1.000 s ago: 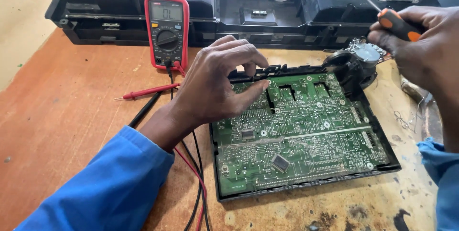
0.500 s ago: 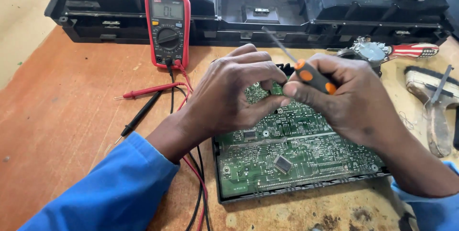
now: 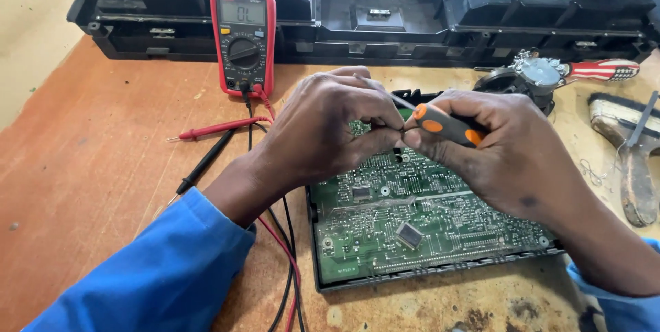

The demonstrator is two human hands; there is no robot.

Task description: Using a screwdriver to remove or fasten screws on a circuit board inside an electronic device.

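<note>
A green printed circuit board [image 3: 412,222], seated in a shallow black tray, lies on a worn reddish-brown wooden surface [image 3: 89,187]. Both hands meet over the board's far edge. The right hand [image 3: 502,153] is closed around a screwdriver with an orange and black handle [image 3: 445,124], its thin metal shaft angling up and left from the handle. The left hand [image 3: 323,133] has its fingertips pressed together, pinching at the shaft near its tip. Beyond the board to the left stands a red digital multimeter [image 3: 243,40], its red probe [image 3: 216,128] and black probe [image 3: 206,163] lying left of the board. A long black speaker housing [image 3: 371,16] runs behind the board.
</note>
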